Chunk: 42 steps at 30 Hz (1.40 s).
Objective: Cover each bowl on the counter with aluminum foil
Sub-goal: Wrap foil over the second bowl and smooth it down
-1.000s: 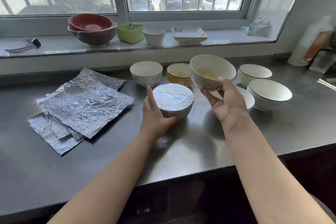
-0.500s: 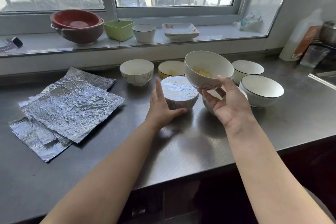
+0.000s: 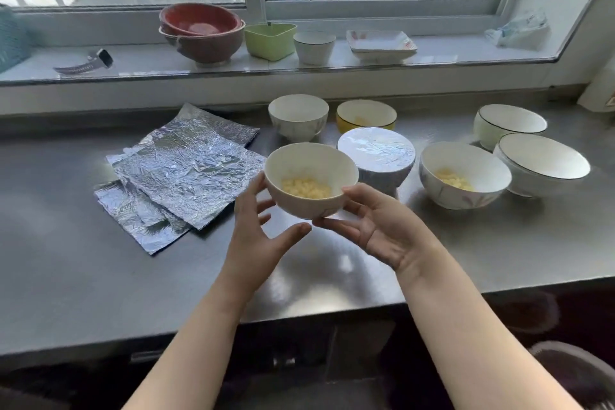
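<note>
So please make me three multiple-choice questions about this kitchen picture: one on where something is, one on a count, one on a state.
1. Where are the foil sheets lying?
A. on the counter, left of the bowls
B. on the windowsill
C. inside a bowl

2. How many bowls on the counter are already covered with foil?
A. none
B. one
C. three

3. What state is the bowl with yellow pieces between the hands in?
A. covered with foil
B. upside down
C. uncovered, held above the counter

Answers:
1 A: the crinkled sheets are stacked flat on the grey counter.
2 B: only the foil-covered bowl has a silver top.
3 C: the right hand cups it, the left hand is at its side, and the food shows.
</note>
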{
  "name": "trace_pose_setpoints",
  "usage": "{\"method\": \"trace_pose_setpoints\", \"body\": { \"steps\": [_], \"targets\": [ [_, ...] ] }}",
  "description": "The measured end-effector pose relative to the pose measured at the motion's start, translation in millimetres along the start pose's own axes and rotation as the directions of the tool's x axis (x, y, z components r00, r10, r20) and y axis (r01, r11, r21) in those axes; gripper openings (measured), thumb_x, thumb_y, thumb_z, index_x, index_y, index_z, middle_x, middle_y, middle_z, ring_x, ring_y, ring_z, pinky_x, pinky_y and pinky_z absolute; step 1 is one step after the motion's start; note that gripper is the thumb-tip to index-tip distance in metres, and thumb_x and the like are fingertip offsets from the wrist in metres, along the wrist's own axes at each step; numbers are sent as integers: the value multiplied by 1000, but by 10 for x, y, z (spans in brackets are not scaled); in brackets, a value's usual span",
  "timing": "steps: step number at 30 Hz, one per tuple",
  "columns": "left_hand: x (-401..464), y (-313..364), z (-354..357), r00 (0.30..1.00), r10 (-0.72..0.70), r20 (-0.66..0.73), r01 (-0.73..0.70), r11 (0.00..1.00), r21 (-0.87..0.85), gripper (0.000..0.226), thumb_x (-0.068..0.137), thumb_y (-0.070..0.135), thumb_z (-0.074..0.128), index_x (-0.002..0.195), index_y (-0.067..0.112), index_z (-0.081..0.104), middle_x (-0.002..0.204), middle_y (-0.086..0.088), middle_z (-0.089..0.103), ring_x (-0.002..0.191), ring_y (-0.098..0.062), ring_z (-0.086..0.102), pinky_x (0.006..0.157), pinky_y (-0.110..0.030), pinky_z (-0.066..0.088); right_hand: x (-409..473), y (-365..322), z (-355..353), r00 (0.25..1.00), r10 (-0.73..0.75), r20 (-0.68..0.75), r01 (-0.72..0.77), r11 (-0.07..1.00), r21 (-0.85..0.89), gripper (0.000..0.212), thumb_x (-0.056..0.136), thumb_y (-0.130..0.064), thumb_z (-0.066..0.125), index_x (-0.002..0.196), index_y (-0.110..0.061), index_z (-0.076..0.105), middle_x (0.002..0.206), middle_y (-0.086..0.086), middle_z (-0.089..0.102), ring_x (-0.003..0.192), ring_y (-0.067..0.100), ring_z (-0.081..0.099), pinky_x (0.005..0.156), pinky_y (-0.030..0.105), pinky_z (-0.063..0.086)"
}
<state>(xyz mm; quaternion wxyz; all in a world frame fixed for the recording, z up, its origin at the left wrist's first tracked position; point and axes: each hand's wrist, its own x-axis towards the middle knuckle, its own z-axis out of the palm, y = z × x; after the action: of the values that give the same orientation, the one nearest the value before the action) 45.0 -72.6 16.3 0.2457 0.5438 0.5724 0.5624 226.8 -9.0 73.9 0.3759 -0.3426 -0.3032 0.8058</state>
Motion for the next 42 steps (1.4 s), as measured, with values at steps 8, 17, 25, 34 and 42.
{"method": "trace_pose_setpoints", "body": {
  "steps": [8,17,25,34,42],
  "targets": [
    [-45,-254,-113,992,-116,52,118,993,-22,77,73,15,85,134,33,42,134,8,49,110,4,59,82,-14,50,139,343,-76,992,87,-89,-90,995,-38,26,93,-2,52,117,-4,60,104,24,64,76,40,71,66,40,62],
    [23,-281,-115,983,-164,77,164,986,8,82,74,20,83,142,25,38,140,8,45,112,9,52,82,-3,43,174,52,-332,960,12,-280,-81,968,-238,70,92,-47,58,146,-11,32,134,21,54,96,35,70,67,37,61],
    [133,-212,-296,981,-109,-163,130,984,125,34,87,42,66,115,25,57,114,5,63,105,-13,61,82,-21,48,297,86,-175,974,3,-226,-87,929,-361,36,97,-35,57,121,-9,62,116,13,68,88,30,71,65,35,61],
    [638,-485,-799,957,-290,-6,120,376,919,67,94,39,53,152,17,27,155,-11,32,141,-29,32,113,-42,27,378,183,-186,963,-161,-217,6,816,-579,18,97,-32,57,109,-19,61,113,6,68,80,19,65,79,34,58],
    [608,-440,-768,988,-101,-113,150,527,837,38,95,8,41,125,21,61,120,-11,65,105,-35,60,79,-41,45,407,217,-291,931,-290,-220,61,720,-692,51,90,-41,64,132,-15,53,119,1,65,92,11,61,80,29,49]
  ]
}}
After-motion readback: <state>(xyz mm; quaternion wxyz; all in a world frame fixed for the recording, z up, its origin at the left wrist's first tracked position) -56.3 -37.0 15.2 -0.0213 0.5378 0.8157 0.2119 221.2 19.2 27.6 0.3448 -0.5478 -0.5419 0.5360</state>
